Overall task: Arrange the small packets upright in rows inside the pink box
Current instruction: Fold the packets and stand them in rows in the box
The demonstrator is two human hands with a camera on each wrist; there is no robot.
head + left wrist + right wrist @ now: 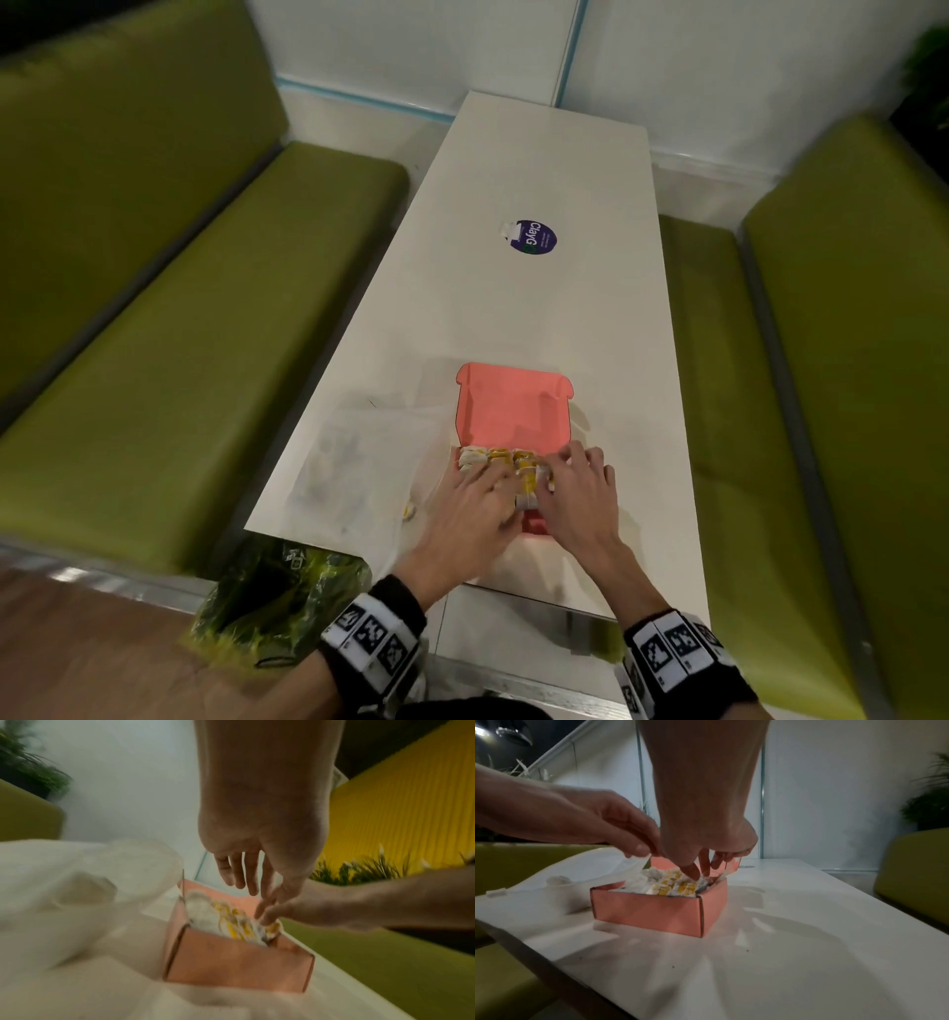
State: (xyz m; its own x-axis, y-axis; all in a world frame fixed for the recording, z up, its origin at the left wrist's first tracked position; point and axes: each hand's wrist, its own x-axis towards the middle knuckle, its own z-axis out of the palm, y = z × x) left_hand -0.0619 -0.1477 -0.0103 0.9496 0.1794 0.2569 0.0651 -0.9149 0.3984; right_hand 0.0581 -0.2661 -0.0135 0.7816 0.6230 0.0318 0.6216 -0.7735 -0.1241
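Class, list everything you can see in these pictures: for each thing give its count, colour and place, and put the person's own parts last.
table: one, white, between the benches.
box: one, pink, lid open, near end of the table.
packets: many, count unclear, white and yellow, inside the box.
plastic bag: one, clear, on the table left of the box.
sticker: one, dark blue, mid-table.
benches: two, green, either side.
plants: green, by the wall.
left hand: over the packets.
right hand: over the packets, fingertips on them.
wristbands: two, black with white markers.
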